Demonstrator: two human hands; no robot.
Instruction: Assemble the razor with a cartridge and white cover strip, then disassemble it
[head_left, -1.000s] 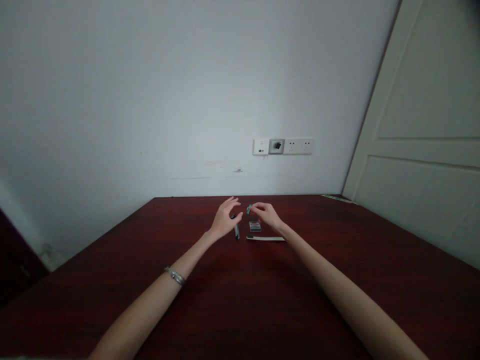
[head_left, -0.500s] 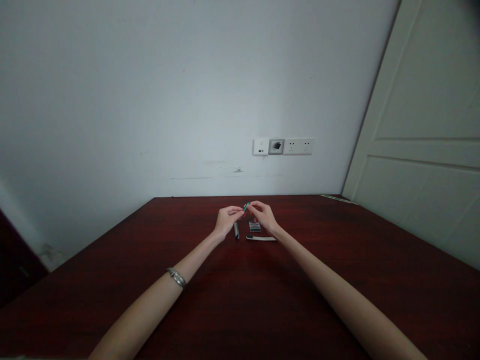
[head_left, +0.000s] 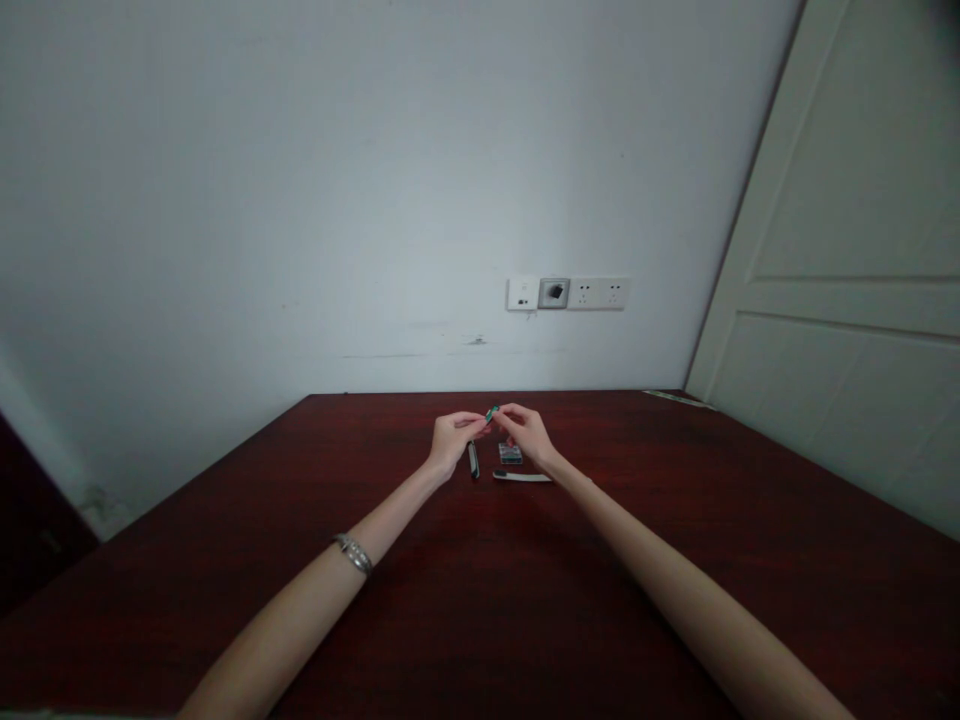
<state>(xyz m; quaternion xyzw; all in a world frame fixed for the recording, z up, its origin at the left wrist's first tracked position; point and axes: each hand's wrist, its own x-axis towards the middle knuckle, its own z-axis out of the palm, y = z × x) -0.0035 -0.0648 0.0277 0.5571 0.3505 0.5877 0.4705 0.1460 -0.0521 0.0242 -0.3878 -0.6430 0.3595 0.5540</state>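
Observation:
Between the fingertips of both hands is a small green piece (head_left: pixel 491 413), too small for me to tell its kind. My left hand (head_left: pixel 452 440) pinches its near left end, and my right hand (head_left: pixel 528 436) pinches its far right end. Under the right hand lies a small clear case (head_left: pixel 510 454) with dark contents, partly covered by the fingers. A slim grey-and-black strip-like tool (head_left: pixel 473 461) lies just right of the left hand. Below the right wrist, a pale strip with a dark end (head_left: pixel 521 477) rests on the table, its right end hidden by the wrist.
The dark red wooden table (head_left: pixel 465 600) meets a white wall (head_left: pixel 420 200) at the back. Wall sockets (head_left: pixel 598 293) sit above the table's far edge. A pale panelled door (head_left: pixel 847 300) stands at the right, and a thin flat strip (head_left: pixel 679 399) lies in the far right corner.
The green piece has tilted slightly between the fingertips. Both hands keep nearly the same place and grip, and the things on the table lie as before.

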